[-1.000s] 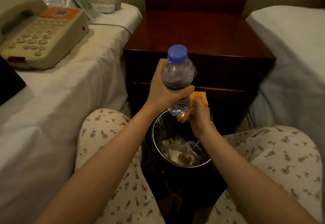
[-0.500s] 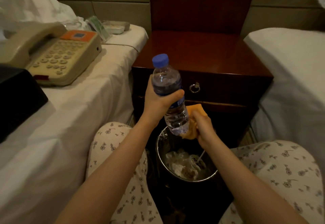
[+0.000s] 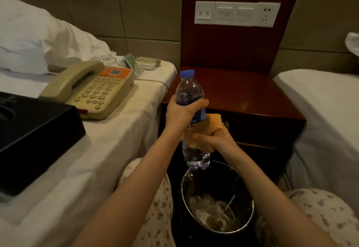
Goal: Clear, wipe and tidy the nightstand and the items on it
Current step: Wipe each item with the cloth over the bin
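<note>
1. Change vs 0.5 s ago: the view has tilted up, so the pillow and the wall switch panel now show. The bottle stands nearer upright. The orange cloth has moved from the bottle's base up to its middle.
2. Left hand: fingers and thumb curled tight round the bottle's upper body, at the top of the blue label.
3. Right hand: closed on the cloth, clamping it round the bottle just below the left hand. The two hands are almost touching.
4. Bottle location: held in the air in front of the nightstand, with its base above the bin and not touching it.
5. Materials, left to right:
   - Black hard-edged box on the left bed, which has a white sheet.
   - Beige plastic phone with an orange panel.
   - Clear ribbed plastic bottle with a blue cap.
   - Soft cloth.
   - Polished dark red wood nightstand.
   - Round bin with a metal rim, a clear liner and crumpled rubbish inside.
   - White right bed.
</note>
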